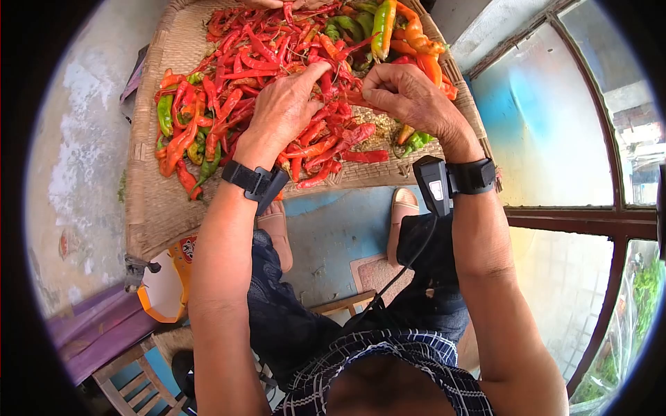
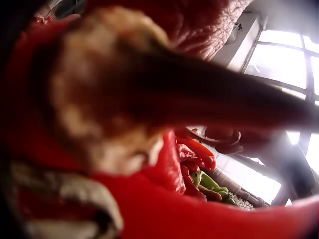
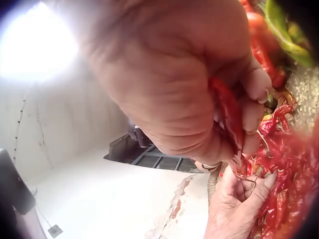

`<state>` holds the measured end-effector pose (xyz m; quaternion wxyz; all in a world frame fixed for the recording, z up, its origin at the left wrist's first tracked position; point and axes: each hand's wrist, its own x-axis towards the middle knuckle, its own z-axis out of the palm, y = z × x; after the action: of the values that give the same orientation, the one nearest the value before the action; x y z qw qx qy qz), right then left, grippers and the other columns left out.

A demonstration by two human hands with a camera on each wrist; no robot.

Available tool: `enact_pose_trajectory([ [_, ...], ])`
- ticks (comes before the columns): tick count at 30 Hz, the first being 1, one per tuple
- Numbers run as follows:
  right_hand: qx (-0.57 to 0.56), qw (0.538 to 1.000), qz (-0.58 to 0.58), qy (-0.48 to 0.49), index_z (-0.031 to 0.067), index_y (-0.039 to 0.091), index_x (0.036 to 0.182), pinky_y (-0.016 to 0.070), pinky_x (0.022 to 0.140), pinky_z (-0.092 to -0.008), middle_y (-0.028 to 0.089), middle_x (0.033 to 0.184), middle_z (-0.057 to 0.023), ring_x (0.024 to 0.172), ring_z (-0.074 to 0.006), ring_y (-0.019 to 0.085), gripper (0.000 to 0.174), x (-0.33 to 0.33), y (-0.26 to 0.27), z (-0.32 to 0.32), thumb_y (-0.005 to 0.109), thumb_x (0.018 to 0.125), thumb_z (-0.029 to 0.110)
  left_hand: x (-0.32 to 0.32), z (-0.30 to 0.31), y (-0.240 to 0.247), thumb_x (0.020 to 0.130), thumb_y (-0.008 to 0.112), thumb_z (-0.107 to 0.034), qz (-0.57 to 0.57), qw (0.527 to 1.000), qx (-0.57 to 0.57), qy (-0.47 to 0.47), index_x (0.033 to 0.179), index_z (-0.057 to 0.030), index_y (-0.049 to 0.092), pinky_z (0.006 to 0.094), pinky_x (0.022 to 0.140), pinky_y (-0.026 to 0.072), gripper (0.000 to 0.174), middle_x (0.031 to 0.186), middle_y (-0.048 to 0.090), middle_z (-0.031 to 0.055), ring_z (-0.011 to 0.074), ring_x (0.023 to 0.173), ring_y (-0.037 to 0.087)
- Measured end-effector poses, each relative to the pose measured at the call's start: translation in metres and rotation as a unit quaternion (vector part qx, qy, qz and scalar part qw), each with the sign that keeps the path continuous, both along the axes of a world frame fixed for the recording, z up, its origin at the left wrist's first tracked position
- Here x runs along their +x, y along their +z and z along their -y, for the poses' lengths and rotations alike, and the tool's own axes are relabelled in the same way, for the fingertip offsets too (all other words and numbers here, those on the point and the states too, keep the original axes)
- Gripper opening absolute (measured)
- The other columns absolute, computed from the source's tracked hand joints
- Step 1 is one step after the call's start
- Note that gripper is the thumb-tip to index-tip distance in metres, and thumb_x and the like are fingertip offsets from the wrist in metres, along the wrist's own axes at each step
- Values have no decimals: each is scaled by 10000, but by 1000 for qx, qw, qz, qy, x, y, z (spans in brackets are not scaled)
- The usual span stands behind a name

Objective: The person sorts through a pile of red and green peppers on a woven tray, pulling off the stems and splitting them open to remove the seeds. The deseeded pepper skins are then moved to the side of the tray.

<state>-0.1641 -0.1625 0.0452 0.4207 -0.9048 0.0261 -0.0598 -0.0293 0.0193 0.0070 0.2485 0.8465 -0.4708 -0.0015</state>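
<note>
My right hand [image 1: 409,97] grips a red chili pepper [image 3: 230,117] between curled fingers and thumb, over the near right part of the heap. The pepper's stem end points at my left hand [image 3: 237,206], whose thumb and forefinger pinch at the thin stem [image 3: 250,180]. In the head view the left hand [image 1: 288,107] lies over the red chili peppers [image 1: 243,62], just left of the right hand. Blurred red peppers [image 2: 209,219] fill much of the left wrist view and hide most of that hand.
A large woven tray [image 1: 156,208] bears the heap. Green and orange peppers [image 1: 381,31] lie at its far right, loose pale seeds [image 1: 378,132] near the right hand. Another person's hands [image 1: 302,3] show at the far edge. A window [image 1: 555,111] stands at right, a wall [image 1: 76,139] at left.
</note>
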Motion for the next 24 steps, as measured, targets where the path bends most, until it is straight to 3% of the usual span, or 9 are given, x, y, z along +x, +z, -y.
enact_pose_trajectory([
  [2,40,999,7,22,22,598,854,433,605,-220,541,719,37,683,-50,509,158,-1,2,-2,595,911,170,7,1,-12,792,669,-87,43,993,-64,-89,1116,-100,604,444,677,483,331,829,641,166,361,788,623],
  [6,99,995,26,-7,6,619,836,473,627,-251,605,708,-13,666,-92,561,142,-4,10,-3,607,875,143,14,2,-5,811,657,-95,54,995,-40,-79,1069,-95,635,418,694,498,258,869,647,178,345,808,634],
  [9,140,988,28,-65,5,617,841,469,636,-239,604,725,-2,679,-78,555,149,-6,15,1,594,885,146,29,1,14,850,632,-109,38,977,-201,56,1137,-107,624,357,751,515,287,920,684,138,256,846,669],
  [12,130,989,45,-60,0,611,834,467,641,-237,608,736,-10,693,-75,554,136,-5,10,-2,580,885,121,36,-7,31,884,606,-171,123,965,-185,136,1206,-110,597,345,761,515,328,936,691,120,223,834,667],
  [14,127,990,40,-53,-1,610,832,468,642,-240,610,739,-12,697,-76,556,134,-2,6,-3,587,882,121,25,-10,36,912,575,-246,6,974,-180,136,1262,-107,562,344,781,510,377,971,685,129,226,844,661],
  [17,126,991,31,-44,-6,613,837,474,642,-246,615,744,-17,701,-79,561,123,2,6,-8,600,872,112,-10,-3,42,915,581,-290,-146,979,-134,-37,1182,-65,602,339,782,493,350,954,675,145,241,863,651],
  [19,114,992,55,-15,-14,615,851,474,639,-247,613,738,-17,697,-82,561,167,4,3,-9,590,895,145,-22,-1,31,911,592,-288,-5,983,-140,-116,1112,-53,631,329,752,492,311,885,676,133,213,797,636],
  [21,106,992,60,-17,-21,619,873,476,632,-251,616,731,-23,689,-84,564,198,6,4,-12,586,906,171,-18,-2,33,904,605,-282,-76,988,-82,-103,1073,-50,648,304,703,491,290,807,670,90,157,724,612],
  [24,130,982,116,-77,-27,628,920,479,615,-258,622,718,-32,670,-88,565,257,12,-2,-18,579,925,225,-1,-7,41,885,630,-279,-101,982,-149,52,1042,-43,664,246,637,472,286,733,654,34,73,670,573],
])
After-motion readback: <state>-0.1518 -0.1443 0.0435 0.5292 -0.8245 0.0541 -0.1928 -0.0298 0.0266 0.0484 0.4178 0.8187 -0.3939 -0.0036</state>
